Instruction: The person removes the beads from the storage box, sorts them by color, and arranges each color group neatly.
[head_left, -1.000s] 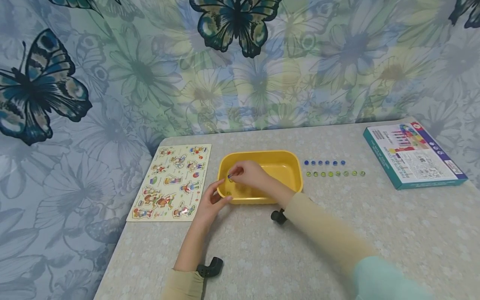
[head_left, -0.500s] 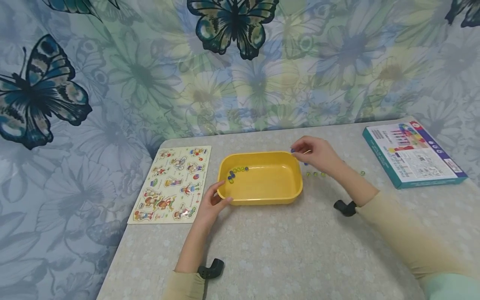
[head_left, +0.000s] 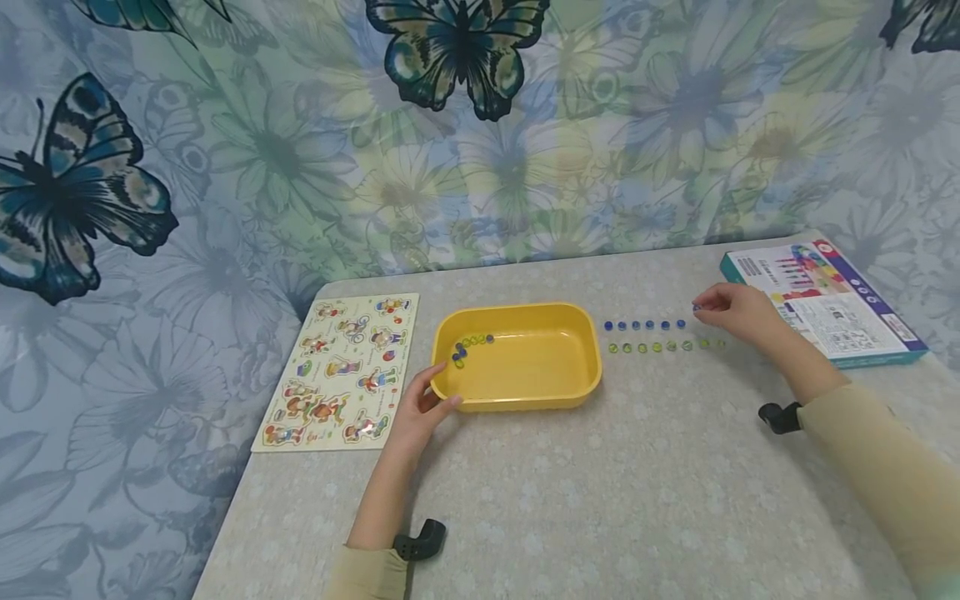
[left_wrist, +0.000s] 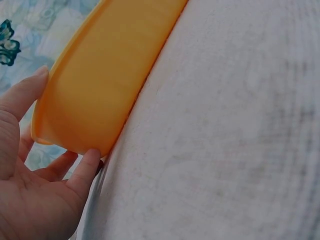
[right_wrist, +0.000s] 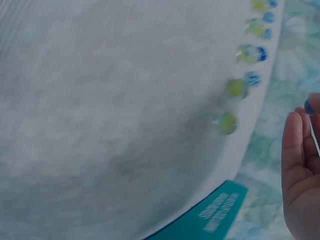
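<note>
My left hand (head_left: 422, 410) grips the left end of the yellow tray (head_left: 536, 362), fingers and thumb at its rim and side. Between my right thumb and fingertips I pinch a small round blue bead (right_wrist: 309, 107). That right hand (head_left: 738, 315) is just above the table, past the right end of a row of blue beads (head_left: 648, 325). In front of that row lies a row of yellow-green beads (head_left: 657, 347), its right end near my right hand. Several blue and yellow-green beads (head_left: 473, 341) lie inside the tray at its left side.
A picture board (head_left: 341, 367) with cartoon figures lies left of the tray. At the right, a flat teal-edged box (head_left: 847, 317) lies partly behind my right forearm. A flowered curtain (head_left: 600, 167) hangs behind the table (head_left: 585, 500).
My right hand has moved from inside the tray out to the right, past the bead rows, now with a blue bead pinched in it. The left hand stays on the tray.
</note>
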